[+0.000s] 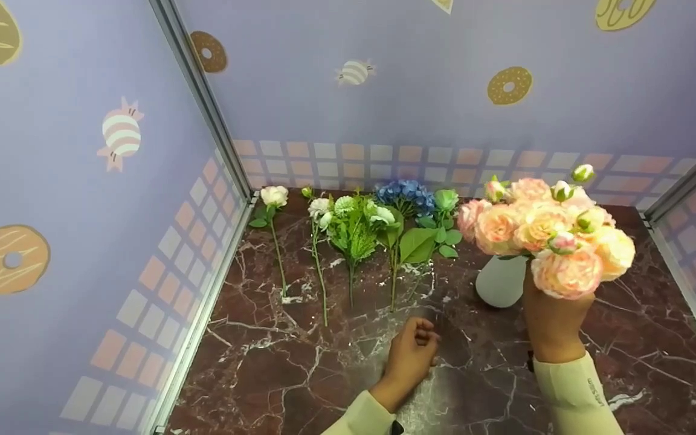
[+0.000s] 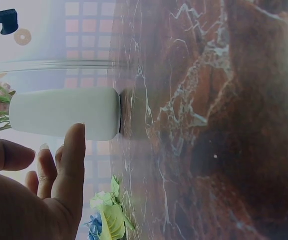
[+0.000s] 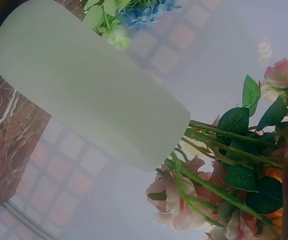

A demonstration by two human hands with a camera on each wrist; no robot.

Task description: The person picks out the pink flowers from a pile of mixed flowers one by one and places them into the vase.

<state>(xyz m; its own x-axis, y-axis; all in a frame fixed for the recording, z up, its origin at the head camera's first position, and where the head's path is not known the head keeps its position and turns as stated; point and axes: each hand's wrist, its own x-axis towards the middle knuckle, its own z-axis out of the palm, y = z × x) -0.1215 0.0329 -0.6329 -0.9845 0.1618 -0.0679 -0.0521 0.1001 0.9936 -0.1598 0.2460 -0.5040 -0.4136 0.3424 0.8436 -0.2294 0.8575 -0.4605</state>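
A white vase (image 1: 499,285) stands on the right of the tabletop with a bunch of pink and peach roses (image 1: 538,226) in its mouth. Their green stems (image 3: 218,135) fan out from the vase's rim in the right wrist view. My right hand (image 1: 556,320) is raised beside the vase, up among the blooms. Blossoms hide its fingers in the head view, and only a dark sliver of it shows at the right wrist view's edge. My left hand (image 1: 411,353) rests low over the table, fingers loosely bent, holding nothing. It is apart from the vase.
Along the back lie a white rose (image 1: 274,196), white blooms with green leaves (image 1: 351,223), a blue hydrangea (image 1: 405,196) and a pale green rose (image 1: 446,199). Their stems point toward me across the dark marbled table (image 1: 263,374). Patterned wall panels (image 1: 354,121) enclose the back and sides.
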